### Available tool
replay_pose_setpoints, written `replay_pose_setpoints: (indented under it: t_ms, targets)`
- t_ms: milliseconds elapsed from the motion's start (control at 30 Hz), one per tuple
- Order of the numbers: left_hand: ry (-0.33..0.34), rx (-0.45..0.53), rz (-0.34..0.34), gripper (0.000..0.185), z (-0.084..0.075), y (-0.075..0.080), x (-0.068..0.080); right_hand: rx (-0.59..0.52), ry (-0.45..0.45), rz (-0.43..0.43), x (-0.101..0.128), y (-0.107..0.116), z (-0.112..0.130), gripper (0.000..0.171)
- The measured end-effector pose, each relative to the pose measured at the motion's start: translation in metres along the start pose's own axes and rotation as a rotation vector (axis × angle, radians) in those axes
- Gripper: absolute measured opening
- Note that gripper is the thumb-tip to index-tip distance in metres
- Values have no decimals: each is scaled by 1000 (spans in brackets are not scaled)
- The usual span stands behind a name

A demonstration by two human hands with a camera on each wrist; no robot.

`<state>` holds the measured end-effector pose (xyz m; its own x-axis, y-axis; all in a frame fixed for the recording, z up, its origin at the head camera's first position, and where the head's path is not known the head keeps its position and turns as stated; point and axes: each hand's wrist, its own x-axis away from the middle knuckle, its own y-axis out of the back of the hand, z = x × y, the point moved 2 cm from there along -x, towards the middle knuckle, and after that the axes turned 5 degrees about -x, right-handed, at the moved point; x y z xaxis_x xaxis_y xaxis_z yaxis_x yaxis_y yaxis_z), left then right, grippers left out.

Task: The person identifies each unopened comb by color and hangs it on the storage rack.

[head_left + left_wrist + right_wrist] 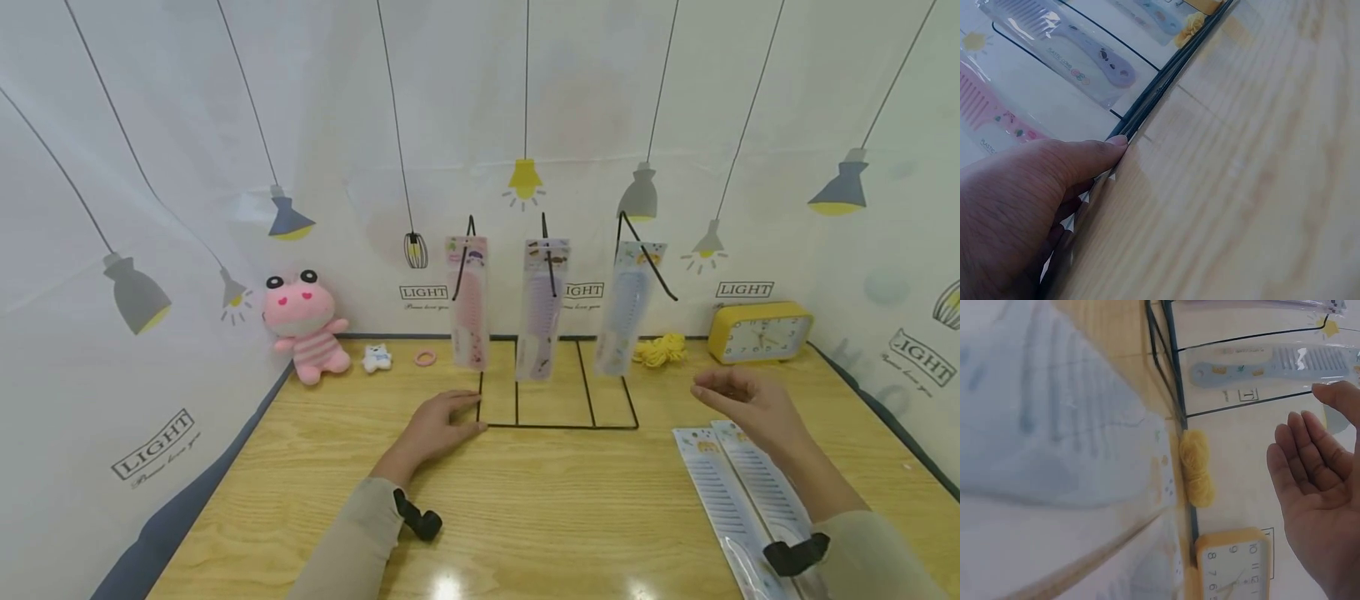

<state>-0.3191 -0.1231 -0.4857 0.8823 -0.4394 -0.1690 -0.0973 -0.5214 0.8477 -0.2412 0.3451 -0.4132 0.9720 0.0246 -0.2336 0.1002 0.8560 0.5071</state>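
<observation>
Our left hand [438, 427] rests flat, grip relaxed, on the bench [525, 517] against the wire rack [558, 412] of packaged combs [542, 308], our right hand [750, 404] hovers empty, and "LIGHT" [423, 292] marks the backdrop.

Light wood-grain counter [540, 508], glossy, lamp glare near front edge. Along the back edge, left to right: pink plush frog [303, 325], small white toy [377, 358], pink ring [425, 358], yellow yarn bundle [660, 350], yellow clock [761, 332]. Black wire rack [558, 412] base stands at centre. Two packaged combs [738, 492] lie flat, side by side, front right. Left hand [442, 425] rests at the rack's front-left corner.
</observation>
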Motion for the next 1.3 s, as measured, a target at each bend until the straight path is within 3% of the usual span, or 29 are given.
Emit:
replay_pose_setpoints:
  t_ms: [267,467,600,767,1300]
  targets:
    - [3,-3,0,58,3,-1,0,51,-18,72,15,-6,-31,43]
    - [25,-4,-4,58,6,4,2,96,48,72,15,-8,-58,37]
    - [21,5,-2,58,4,3,1,156,30,102,17,-8,-70,45]
    - [21,11,3,58,1,0,1,228,66,141,21,-8,-76,51]
    - [8,10,-10,57,0,-1,1,313,157,109,23,-8,-70,36]
